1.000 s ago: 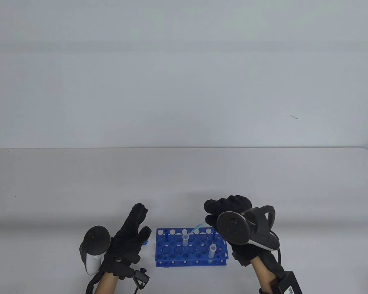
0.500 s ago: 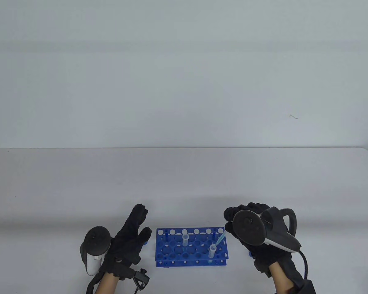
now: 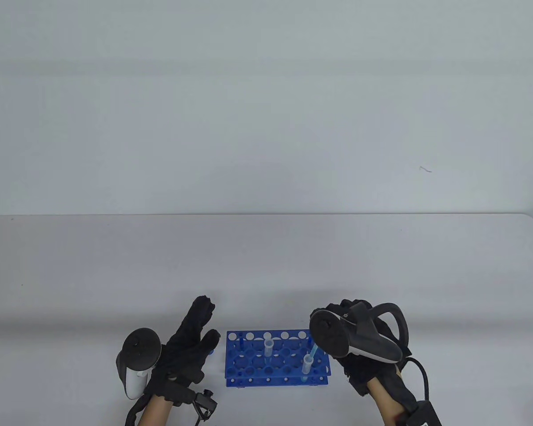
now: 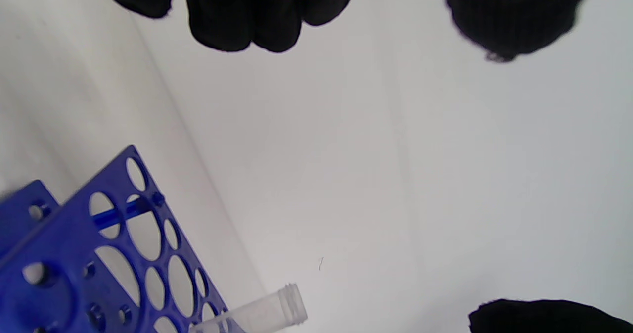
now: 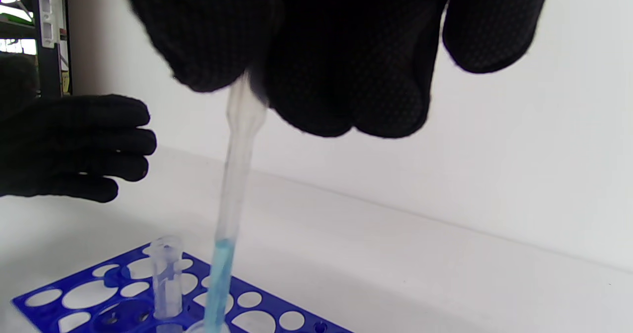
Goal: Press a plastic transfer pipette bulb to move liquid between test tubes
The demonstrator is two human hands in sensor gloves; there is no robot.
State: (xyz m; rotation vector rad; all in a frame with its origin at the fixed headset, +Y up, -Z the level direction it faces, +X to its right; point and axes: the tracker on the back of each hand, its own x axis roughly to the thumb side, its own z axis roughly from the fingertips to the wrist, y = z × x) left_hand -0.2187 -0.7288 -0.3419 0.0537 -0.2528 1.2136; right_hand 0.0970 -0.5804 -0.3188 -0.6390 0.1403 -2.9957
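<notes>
Right hand (image 3: 364,350) holds pipette (image 5: 232,184) in a tight grip, tip in right tube (image 3: 308,363) of rack (image 3: 248,355). Left hand (image 3: 186,350) has a wide grip, holding nothing, beside the rack.

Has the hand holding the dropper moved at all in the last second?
Yes. The right hand carried the pipette rightward along the blue rack, from above the middle tube to the right-hand tube.
</notes>
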